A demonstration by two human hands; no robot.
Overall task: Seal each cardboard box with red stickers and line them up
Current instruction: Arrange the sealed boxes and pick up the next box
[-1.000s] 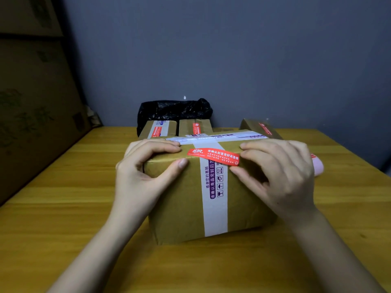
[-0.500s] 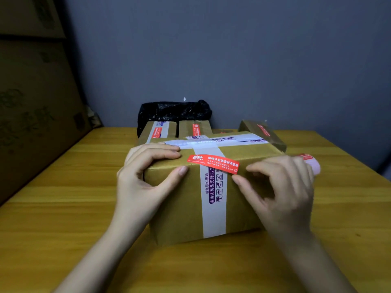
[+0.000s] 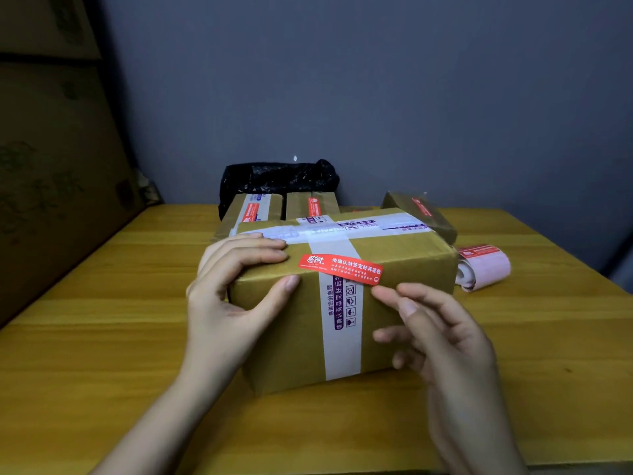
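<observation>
A large cardboard box (image 3: 404, 265) crossed with white printed tape stands on the wooden table (image 3: 102, 337). A red sticker (image 3: 339, 269) lies across its near top edge, over the tape. My left hand (image 3: 236, 296) grips the box's near left corner, fingers on top and thumb on the front face. My right hand (image 3: 442, 334) hovers in front of the box's right half, fingers apart, its fingertips just below the sticker's right end. Three smaller boxes with red stickers stand behind: one (image 3: 250, 209), another (image 3: 311, 205) and a tilted one (image 3: 419, 210).
A roll of red stickers (image 3: 483, 267) lies on the table right of the big box. A black plastic bag (image 3: 277, 178) sits against the grey wall behind the small boxes. Large cartons (image 3: 51, 166) stand along the left side.
My right hand has slid off the sticker and the box's top edge, dropping down and back toward me with fingers spread. The left hand keeps its grip; the sticker stays stuck.
</observation>
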